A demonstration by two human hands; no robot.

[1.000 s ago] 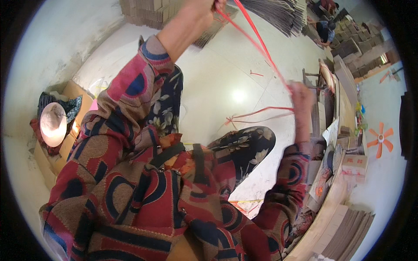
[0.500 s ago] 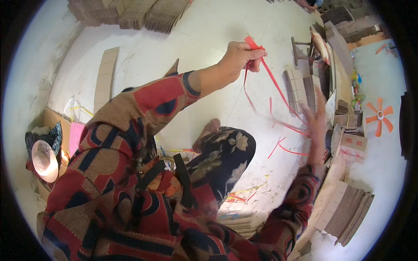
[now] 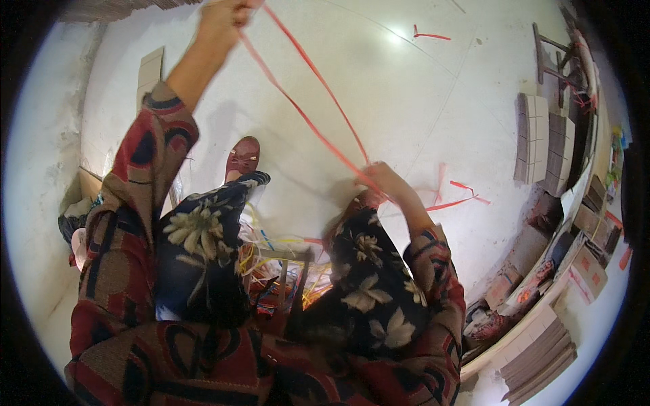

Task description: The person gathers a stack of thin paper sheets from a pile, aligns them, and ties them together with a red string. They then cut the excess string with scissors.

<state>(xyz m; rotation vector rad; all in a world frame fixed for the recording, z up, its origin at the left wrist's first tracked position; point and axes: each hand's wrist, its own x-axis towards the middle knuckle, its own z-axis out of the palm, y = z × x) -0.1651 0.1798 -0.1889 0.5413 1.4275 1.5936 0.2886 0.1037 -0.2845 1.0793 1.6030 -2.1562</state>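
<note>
A thin red plastic strap (image 3: 317, 76) stretches in two strands between my hands, slanting from upper left to lower right. At the top edge, my left hand (image 3: 223, 21) is closed on its far end, partly cut off by the picture's border. Above my right knee, my right hand (image 3: 383, 178) closes around the two strands where they come together. Past that hand the strap's loose ends (image 3: 452, 202) trail to the right, somewhat blurred. One brown shoe (image 3: 242, 155) shows on the floor between my arms.
Stacks of flat cardboard (image 3: 533, 139) lie on the right beside a wooden stool (image 3: 556, 59). Another cardboard stack (image 3: 540, 353) is at lower right. A red strap scrap (image 3: 432, 36) lies on the far floor. Coloured straps (image 3: 265, 284) are heaped between my legs.
My left hand has moved up and left, and my right hand has swung left and is now closed on the strap. The strands are drawn straight between them. The view has shifted too.
</note>
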